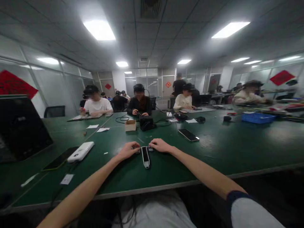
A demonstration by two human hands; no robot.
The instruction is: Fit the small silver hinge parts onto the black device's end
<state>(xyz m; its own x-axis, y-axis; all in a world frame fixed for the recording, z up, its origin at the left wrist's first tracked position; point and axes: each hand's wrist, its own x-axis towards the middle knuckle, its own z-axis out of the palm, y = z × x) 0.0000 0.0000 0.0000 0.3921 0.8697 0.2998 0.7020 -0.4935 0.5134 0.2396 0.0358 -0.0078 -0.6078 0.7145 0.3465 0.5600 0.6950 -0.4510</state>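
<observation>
black-and-white device lies between left hand and right hand | hands apart, fingertips lowered | grip: cannot tell

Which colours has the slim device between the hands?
The device is black with white edges; head view.

Shared office-type workroom

Looks like an office used for bench work. Landmark: big green table, cables and a blue tray on top. Seated people in a row along its far side; one standing person beyond it. Dark office chair by its far left corner, black upright panel at its left end. Glazed partition wall left of the table, door behind it. Tiled ceiling above it, with light panels and air vent. Red diamond decorations left and right of it. Far background blurry.
</observation>
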